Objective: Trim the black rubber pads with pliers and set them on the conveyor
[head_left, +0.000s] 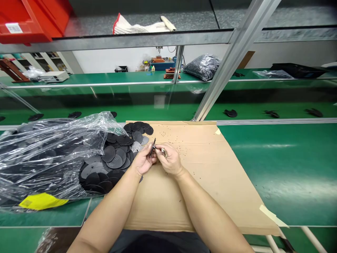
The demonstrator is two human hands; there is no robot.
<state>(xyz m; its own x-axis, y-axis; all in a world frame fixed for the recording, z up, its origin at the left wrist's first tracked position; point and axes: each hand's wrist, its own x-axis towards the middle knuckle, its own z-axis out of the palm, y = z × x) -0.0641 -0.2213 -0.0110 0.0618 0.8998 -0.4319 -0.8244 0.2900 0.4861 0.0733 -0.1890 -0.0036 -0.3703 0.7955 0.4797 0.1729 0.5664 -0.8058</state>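
Observation:
Above the cardboard sheet (210, 179), my left hand (144, 160) pinches a thin black disc (152, 147), seen nearly edge-on. My right hand (170, 159) is close beside it, its fingers closed round a small brass-coloured metal tool (164, 152) whose tip meets the disc. Most of the tool is hidden by the fingers. Left of my hands lies a pile of black discs (115, 157), partly spilling from a clear plastic bag (50, 154). Tiny dark bits are scattered over the cardboard around my hands.
A yellow label (43, 201) lies on the bag. Beyond the cardboard, black pieces (230, 113) sit spaced along a green belt (163, 113). A slanted metal post (223, 75) rises at the right. Overhead, a shelf holds a red bin (34, 21) and a white glove (139, 28).

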